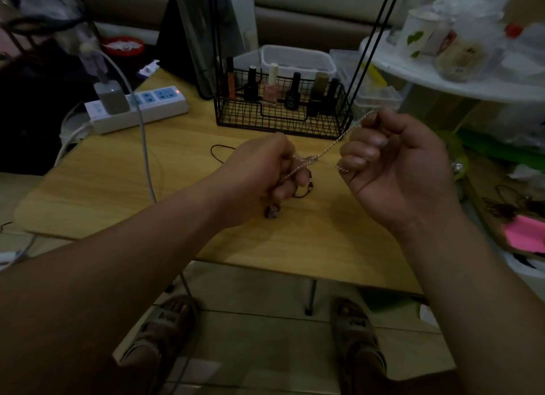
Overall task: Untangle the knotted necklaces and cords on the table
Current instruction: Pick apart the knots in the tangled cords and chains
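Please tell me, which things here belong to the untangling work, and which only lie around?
For the job: silver chain, gripped by left hand and right hand; black cord on the table.
Lying about: wire basket, nail polish bottles, power strip.

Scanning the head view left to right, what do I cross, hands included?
From the left: power strip → left hand → silver chain held by both hands → right hand → pink paper. The wire basket overlaps both hands, so it is left out.
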`<state>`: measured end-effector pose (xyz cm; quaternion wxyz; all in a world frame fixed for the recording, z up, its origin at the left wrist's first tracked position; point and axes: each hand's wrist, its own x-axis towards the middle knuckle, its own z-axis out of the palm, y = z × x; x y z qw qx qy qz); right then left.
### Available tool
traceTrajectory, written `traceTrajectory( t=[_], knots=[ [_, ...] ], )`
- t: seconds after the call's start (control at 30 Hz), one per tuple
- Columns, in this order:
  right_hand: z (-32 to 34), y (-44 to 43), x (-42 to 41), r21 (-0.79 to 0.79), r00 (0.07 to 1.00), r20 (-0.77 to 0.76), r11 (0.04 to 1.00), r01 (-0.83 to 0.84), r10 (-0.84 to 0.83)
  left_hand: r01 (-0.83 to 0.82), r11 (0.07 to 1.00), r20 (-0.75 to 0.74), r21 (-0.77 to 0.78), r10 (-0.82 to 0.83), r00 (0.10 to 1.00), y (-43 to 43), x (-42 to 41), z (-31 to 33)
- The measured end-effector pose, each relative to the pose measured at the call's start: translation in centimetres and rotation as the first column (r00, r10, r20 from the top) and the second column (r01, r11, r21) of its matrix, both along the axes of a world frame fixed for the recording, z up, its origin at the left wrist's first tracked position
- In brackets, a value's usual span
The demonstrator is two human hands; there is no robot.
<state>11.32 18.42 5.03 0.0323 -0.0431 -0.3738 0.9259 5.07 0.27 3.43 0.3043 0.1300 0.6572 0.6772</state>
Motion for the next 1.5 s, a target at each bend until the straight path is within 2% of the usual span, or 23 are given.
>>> traceTrajectory(
  t=[0.2, 0.3, 0.43, 0.6, 0.87, 0.93, 1.03, 1.1, 1.33, 1.5],
  knots=[
    [0.2, 1.3, -0.1, 0.046, 0.997, 0.042, 0.997, 0.07, -0.071, 0.108, 0.984, -0.242, -0.139, -0.139, 0.96, -1.0, 0.1, 0.6],
    [0.3, 1.6, -0.2, 0.129, 0.993, 0.063, 0.987, 0.095, -0.104, 0.161, 0.967, -0.305, -0.195, -0.216, 0.927, -1.3, 0.4, 0.5],
    [0.5, 2.0, -0.1, 0.218, 0.976, 0.084, 0.96, 0.178, -0.2, 0.154, 0.958, -0.363, -0.242, -0.237, 0.901, -1.9, 0.1, 0.3],
    [0.5, 1.9, 0.0, 0.265, 0.979, 0.073, 0.95, 0.167, -0.192, 0.229, 0.937, -0.271, -0.262, -0.3, 0.915, -2.3, -0.3, 0.5],
    [0.4, 1.6, -0.1, 0.358, 0.984, 0.068, 0.925, 0.127, -0.162, 0.289, 0.957, 0.034, 0.017, -0.29, 0.956, -2.0, -0.2, 0.4],
    [0.5, 1.5, -0.1, 0.377, 0.989, 0.067, 0.921, 0.096, -0.131, 0.261, 0.965, 0.014, -0.027, -0.261, 0.965, -1.7, -0.2, 0.1],
    [0.4, 1.4, 0.0, 0.414, 0.994, 0.05, 0.908, 0.069, -0.098, 0.218, 0.958, -0.122, -0.186, -0.243, 0.962, -1.3, -0.2, -0.1],
    [0.4, 1.4, 0.0, 0.419, 0.995, 0.041, 0.906, 0.064, -0.089, 0.219, 0.953, -0.156, -0.207, -0.254, 0.955, -1.1, -0.3, -0.2],
    [0.2, 1.5, -0.2, 0.435, 0.992, 0.032, 0.895, 0.096, -0.122, 0.333, 0.936, -0.087, -0.114, -0.343, 0.935, -1.1, -0.6, -0.2],
    [-0.1, 0.6, -0.7, 0.448, 0.999, 0.032, 0.893, 0.025, -0.044, 0.36, 0.932, -0.007, 0.034, -0.36, 0.933, -0.9, -0.3, 0.2]
  ],
)
